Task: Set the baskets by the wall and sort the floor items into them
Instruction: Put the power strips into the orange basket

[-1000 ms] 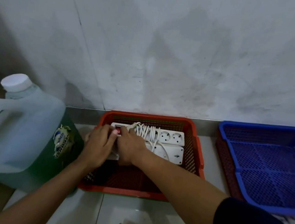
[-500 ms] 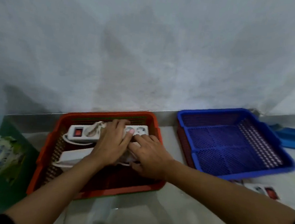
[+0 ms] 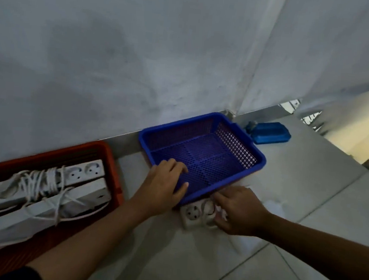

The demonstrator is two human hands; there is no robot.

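The left hand (image 3: 163, 187) rests flat, fingers relaxed, on the blue basket (image 3: 242, 131) rim by the wall. The right hand (image 3: 239, 211) grasps a white socket strip (image 3: 193, 214) on the floor just beside it. The red basket (image 3: 102, 148) holds two power strips (image 3: 82, 173).

Both forearms reached forward from the bottom of the view, the left from lower left, the right from lower right. The left hand (image 3: 163, 189) lay palm down with its fingers spread and nearly straight, the thumb stretched out to the right. The right hand (image 3: 239, 211) sat just beside it, knuckles up, its fingers (image 3: 220, 199) curled downward and toward the left. A dark sleeve edge showed on the left arm.
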